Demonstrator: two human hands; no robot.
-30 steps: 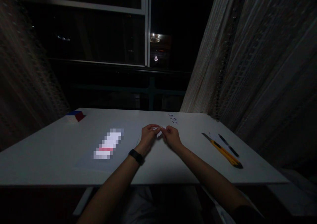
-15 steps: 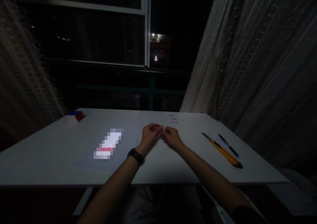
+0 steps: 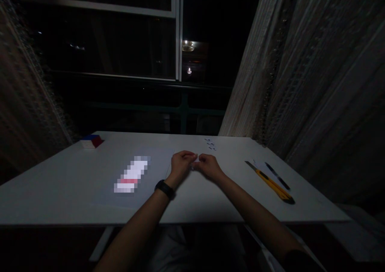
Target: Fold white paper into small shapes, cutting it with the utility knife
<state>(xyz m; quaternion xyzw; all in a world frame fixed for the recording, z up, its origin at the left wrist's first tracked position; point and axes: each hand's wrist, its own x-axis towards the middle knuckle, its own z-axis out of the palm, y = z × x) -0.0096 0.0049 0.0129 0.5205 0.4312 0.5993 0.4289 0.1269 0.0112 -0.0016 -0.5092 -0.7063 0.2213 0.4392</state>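
one white scrap (image 3: 192, 168) at right grip (image 3: 210, 168), dark marks (image 3: 211, 144) illegible

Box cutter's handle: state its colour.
The handle is yellow with a black butt end, best seen in the head view.

Our white table (image 3: 60, 183) carries a cube (image 3: 91, 142) far left and a pale sheet (image 3: 161, 159) nearer. At right we see a yellow cutter (image 3: 270, 185), a pen (image 3: 277, 176) and, farther, small dark marks (image 3: 211, 144).

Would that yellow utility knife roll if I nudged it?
Probably not: the yellow utility knife has a long, flattish body, so it should slide or pivot. It looks straight and likely stiff. The thin exposed blade might snap if bent sideways.
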